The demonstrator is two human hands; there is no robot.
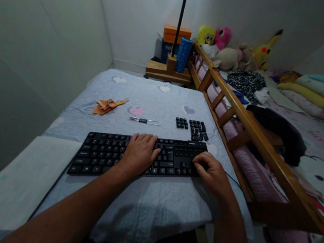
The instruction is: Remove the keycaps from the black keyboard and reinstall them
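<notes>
A black keyboard (102,151) lies across the cloth-covered table. My left hand (140,150) rests flat on its middle keys, fingers stretched out and holding nothing. At the keyboard's right end, my right hand (209,169) is closed, thumb and forefinger pinched together over the number pad area. Whatever sits in that pinch is hidden. Keys are absent from part of the right side, leaving bare sockets. Loose black keycaps (182,123) lie in a small group behind the keyboard, beside a second group of keycaps (197,128). A thin wire tool with a black middle (143,121) lies behind my left hand.
An orange cloth (104,106) lies with a brush (122,101) at the back left. White paper-like sheet (23,179) covers the left front. A wooden bed rail (235,107) borders the right side. A black pole (180,20) on a wooden base stands behind the table.
</notes>
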